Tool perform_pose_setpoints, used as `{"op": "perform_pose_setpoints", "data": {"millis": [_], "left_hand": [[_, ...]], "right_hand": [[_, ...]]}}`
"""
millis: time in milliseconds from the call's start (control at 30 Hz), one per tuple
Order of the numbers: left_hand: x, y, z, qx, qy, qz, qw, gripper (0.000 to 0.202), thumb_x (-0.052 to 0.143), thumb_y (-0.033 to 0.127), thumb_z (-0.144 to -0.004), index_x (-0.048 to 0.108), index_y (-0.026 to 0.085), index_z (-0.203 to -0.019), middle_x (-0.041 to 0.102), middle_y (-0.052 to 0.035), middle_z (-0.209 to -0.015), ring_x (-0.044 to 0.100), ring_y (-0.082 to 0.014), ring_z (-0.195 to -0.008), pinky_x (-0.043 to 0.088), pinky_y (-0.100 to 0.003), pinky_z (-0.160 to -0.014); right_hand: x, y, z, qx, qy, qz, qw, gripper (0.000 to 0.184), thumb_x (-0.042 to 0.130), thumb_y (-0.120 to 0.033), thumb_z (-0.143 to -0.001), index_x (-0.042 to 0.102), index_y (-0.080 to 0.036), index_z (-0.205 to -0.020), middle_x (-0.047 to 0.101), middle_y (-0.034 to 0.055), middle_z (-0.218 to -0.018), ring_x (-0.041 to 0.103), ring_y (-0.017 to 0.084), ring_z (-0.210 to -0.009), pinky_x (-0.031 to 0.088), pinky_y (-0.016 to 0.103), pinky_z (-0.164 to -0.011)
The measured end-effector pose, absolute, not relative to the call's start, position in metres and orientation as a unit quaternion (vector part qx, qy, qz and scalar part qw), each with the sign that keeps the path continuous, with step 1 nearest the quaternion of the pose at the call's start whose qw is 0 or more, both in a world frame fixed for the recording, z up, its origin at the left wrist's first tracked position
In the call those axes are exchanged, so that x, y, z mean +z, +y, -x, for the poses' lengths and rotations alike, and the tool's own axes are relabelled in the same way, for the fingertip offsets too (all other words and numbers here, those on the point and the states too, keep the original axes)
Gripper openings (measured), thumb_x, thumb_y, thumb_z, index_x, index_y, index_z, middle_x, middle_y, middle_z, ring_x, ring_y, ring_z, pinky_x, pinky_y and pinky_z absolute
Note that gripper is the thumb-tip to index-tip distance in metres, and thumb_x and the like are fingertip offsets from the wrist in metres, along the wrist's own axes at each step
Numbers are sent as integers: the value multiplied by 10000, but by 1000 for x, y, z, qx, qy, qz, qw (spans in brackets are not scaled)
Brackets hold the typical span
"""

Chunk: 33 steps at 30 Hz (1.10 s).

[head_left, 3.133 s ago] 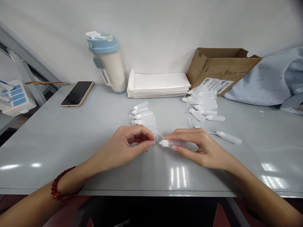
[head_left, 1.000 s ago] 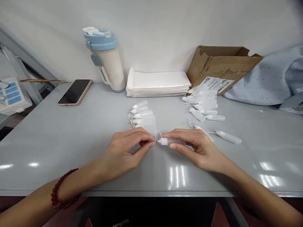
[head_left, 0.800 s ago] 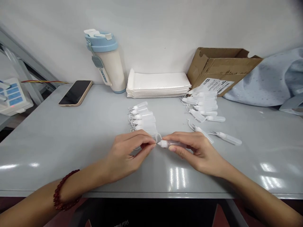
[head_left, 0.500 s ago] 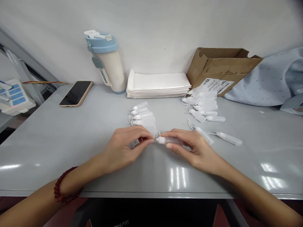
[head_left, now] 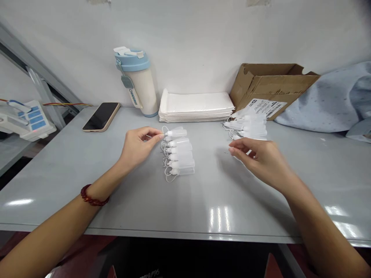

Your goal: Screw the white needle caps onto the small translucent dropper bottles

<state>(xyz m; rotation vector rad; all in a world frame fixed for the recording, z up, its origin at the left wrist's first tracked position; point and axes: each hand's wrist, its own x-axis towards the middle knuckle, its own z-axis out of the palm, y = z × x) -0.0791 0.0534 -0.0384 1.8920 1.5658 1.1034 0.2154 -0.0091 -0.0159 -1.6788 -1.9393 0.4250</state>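
Observation:
My left hand [head_left: 142,144] pinches the thin tip of a small white dropper bottle [head_left: 177,133] at the far end of a row on the left. Several more translucent dropper bottles [head_left: 182,156] lie below it in that row, their thin cap cords looping out to the left. Over on the right, my right hand [head_left: 257,158] is above the table with thumb and forefinger tips together; whatever they hold, if anything, is hidden. Just behind it lies a pile of similar bottles [head_left: 251,125], partly covered by the hand.
Along the wall stand a cream tumbler [head_left: 142,90] with a blue lid, a stack of white padded envelopes [head_left: 197,106] and an open cardboard box [head_left: 278,85]. A phone [head_left: 101,116] lies at the left. Pale blue fabric [head_left: 327,100] bunches at the right.
My hands have moved apart. The left went up and left to the row's far end; the right left the bottle it held and moved right, towards the pile.

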Motion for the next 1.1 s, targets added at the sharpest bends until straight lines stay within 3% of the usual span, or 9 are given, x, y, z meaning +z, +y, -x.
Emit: {"op": "perform_pose_setpoints", "data": {"millis": [100, 367, 733, 1000, 1100], "left_hand": [[-36, 53, 79, 376, 581, -681, 242, 146, 663, 302, -725, 716, 172, -766, 721, -15, -772, 629, -161, -713, 489, -254, -663], [-32, 57, 84, 281, 601, -697, 272, 189, 649, 347, -715, 724, 179, -762, 713, -25, -761, 594, -167, -676, 448, -269, -651], [-27, 57, 88, 262, 625, -688, 258, 211, 641, 367, -707, 726, 188, -780, 716, -23, -752, 623, -188, -733, 446, -255, -644], [-25, 52, 87, 335, 621, -677, 212, 161, 606, 312, -759, 704, 184, -759, 706, -18, -728, 617, -173, -687, 454, -250, -599], [-27, 49, 83, 326, 587, -720, 174, 208, 562, 338, -814, 697, 200, -894, 712, -34, -902, 611, -205, -874, 478, -273, -716]], "right_hand": [[-14, -7, -220, 161, -707, 651, 224, 181, 533, -296, -834, 649, -197, -737, 659, -13, -626, 515, 109, -515, 403, 237, -509], [-1, -5, -240, 146, -636, 730, 204, 273, 539, -378, -820, 600, -183, -639, 547, -26, -483, 345, 79, -405, 296, 241, -445], [-3, -6, -259, 149, -669, 728, 4, 346, 593, -524, -746, 624, -219, -586, 657, 37, -622, 546, 174, -544, 376, 296, -509], [-15, -8, -262, 113, -719, 686, -30, 251, 653, -418, -690, 639, -222, -534, 633, 36, -589, 537, 169, -491, 350, 278, -437], [-21, -7, -262, 97, -743, 663, 7, 199, 646, -416, -682, 673, -234, -606, 627, 18, -617, 542, 167, -520, 350, 267, -447]]}}
